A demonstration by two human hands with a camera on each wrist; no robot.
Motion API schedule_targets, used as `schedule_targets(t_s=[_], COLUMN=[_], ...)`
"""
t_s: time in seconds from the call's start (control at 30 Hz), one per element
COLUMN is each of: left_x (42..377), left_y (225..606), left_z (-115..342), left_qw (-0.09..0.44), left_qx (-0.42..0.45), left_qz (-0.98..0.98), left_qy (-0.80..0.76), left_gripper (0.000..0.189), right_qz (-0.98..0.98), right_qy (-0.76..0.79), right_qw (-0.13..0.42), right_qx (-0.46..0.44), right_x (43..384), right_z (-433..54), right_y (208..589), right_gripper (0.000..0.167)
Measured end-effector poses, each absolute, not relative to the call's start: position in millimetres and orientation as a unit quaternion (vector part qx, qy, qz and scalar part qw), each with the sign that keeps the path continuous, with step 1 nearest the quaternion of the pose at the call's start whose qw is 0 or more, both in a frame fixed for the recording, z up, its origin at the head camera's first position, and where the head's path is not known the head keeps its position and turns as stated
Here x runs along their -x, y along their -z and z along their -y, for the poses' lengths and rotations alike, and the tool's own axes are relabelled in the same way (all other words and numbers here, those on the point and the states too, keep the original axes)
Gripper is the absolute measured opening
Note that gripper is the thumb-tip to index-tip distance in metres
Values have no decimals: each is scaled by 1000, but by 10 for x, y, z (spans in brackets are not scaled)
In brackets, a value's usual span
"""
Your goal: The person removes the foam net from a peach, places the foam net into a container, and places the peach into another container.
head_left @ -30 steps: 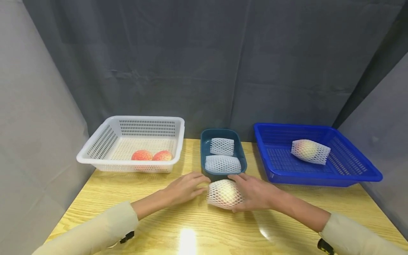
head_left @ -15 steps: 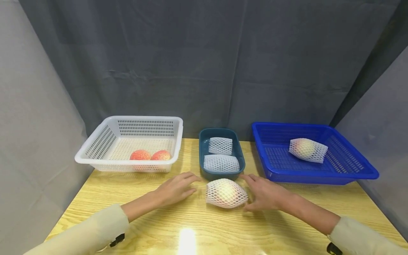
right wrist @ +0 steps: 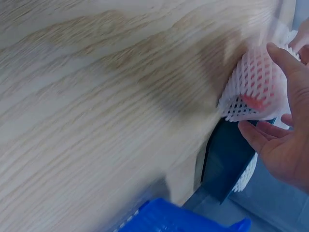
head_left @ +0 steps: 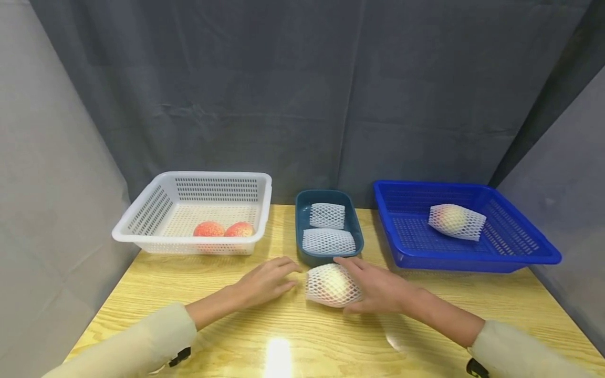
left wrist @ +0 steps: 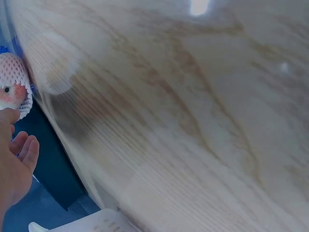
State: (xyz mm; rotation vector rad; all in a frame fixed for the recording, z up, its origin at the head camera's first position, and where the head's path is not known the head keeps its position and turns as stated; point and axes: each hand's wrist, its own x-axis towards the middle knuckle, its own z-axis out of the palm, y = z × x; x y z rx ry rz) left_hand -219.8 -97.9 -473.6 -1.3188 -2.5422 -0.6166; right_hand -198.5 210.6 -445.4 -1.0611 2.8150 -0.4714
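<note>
A peach (head_left: 333, 285) in a white foam net sleeve lies on the wooden table, just in front of the small teal bin. My right hand (head_left: 380, 287) holds its right side, thumb and fingers spread around the net and hiding that end. In the right wrist view the thumb lies over the netted peach (right wrist: 256, 89), with the fingertips at the sleeve's loose edge. My left hand (head_left: 267, 283) is at the left of the peach, fingers relaxed and slightly bent, holding nothing. From the left wrist, the red blush of the peach (left wrist: 14, 79) shows through the open net end.
The teal bin (head_left: 356, 236) contains flat foam net sleeves (head_left: 328, 241). At left, a white basket (head_left: 191, 240) holds two bare peaches (head_left: 209, 229). A blue basket (head_left: 472, 261) at right has one netted peach (head_left: 451, 219). A dark curtain (head_left: 283, 105) hangs behind.
My right hand drew back from the netted peach half a second ago and has returned to its right side. The left hand shifted slightly away, then a little nearer.
</note>
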Motion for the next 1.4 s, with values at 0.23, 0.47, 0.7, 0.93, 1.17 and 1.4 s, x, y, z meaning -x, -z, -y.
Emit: schedule_targets(t_s=[0.23, 0.47, 0.7, 0.93, 1.17, 1.4], left_x=[2203, 2235, 2300, 2369, 2365, 2334], left_y=[4747, 4696, 4556, 4433, 4376, 4321], left_z=[933, 898, 869, 845, 832, 765], left_qw=[110, 140, 222, 282, 304, 308], left_qx=[456, 457, 479, 505, 514, 537], left_qz=[855, 847, 811, 780, 769, 753], left_qy=[219, 233, 253, 238, 229, 222], left_gripper=[31, 28, 32, 36, 37, 31], right_qz=[-918, -921, -920, -919, -916, -909], right_qy=[167, 172, 193, 205, 207, 210], right_qw=[37, -11, -35, -52, -76, -100], right_qx=[358, 349, 341, 333, 335, 346], right_x=[2012, 2011, 1998, 2015, 2032, 2028], right_z=[-1943, -1898, -1906, -1899, -1907, -1912], right_y=[4541, 4588, 4544, 4384, 4233, 4167], right_gripper=[99, 85, 86, 89, 89, 88])
